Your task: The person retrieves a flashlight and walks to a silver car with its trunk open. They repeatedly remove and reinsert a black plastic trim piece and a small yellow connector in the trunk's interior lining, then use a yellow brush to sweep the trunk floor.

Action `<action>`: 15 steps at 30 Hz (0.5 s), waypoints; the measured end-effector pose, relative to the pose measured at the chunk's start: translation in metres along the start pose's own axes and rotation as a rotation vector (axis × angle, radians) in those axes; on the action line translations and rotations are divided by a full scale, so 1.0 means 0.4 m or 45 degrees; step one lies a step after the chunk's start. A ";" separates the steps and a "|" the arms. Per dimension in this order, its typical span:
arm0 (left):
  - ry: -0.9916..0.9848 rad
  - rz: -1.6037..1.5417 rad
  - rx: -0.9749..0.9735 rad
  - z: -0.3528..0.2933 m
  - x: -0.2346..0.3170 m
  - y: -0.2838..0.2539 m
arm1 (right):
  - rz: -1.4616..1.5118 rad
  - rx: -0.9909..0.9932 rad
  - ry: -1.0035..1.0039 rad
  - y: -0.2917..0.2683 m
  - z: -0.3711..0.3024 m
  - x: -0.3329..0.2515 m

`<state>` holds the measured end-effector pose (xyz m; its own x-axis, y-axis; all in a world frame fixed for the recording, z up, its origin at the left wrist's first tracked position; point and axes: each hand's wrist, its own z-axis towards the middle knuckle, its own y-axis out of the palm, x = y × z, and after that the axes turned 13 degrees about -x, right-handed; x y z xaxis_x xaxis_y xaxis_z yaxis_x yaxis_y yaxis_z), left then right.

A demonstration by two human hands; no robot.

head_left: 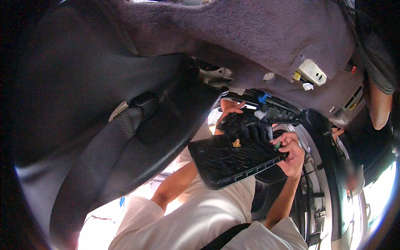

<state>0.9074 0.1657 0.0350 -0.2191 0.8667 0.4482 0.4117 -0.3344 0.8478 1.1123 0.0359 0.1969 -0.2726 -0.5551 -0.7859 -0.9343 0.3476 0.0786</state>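
Note:
A black plastic trim panel (227,160) with a ribbed back and an orange-yellow clip (236,143) is tilted in front of my body. My left hand (230,111) is closed around its far end, with the forearm passing behind the panel. At the panel's right side, the fingers of my right hand (291,153) are bent and pinch its edge beside a small green clip (277,145). Just beyond the panel runs a dark strip of brackets and wiring with a blue connector (263,98). Whether the panel touches this strip I cannot tell.
A black seat belt (110,146) hangs over the dark trim at left. Grey lining (246,29) spans the top, with a beige lamp unit (312,71) and a loose white connector (307,86). Another person's arm (379,106) reaches in at right, near the dark pillar.

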 end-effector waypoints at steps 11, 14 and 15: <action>0.136 -0.094 -0.019 0.015 -0.035 -0.012 | 0.036 0.071 -0.053 0.007 -0.001 0.014; 0.192 -0.158 -0.003 0.021 -0.026 0.000 | -0.003 0.077 -0.058 0.001 0.005 0.011; 0.147 -0.051 0.077 0.017 -0.016 0.008 | -0.027 0.075 -0.067 -0.004 0.010 0.008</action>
<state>0.9162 0.1617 0.0330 -0.3355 0.8293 0.4470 0.4522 -0.2745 0.8486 1.1140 0.0366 0.1916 -0.2389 -0.5229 -0.8182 -0.9243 0.3807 0.0265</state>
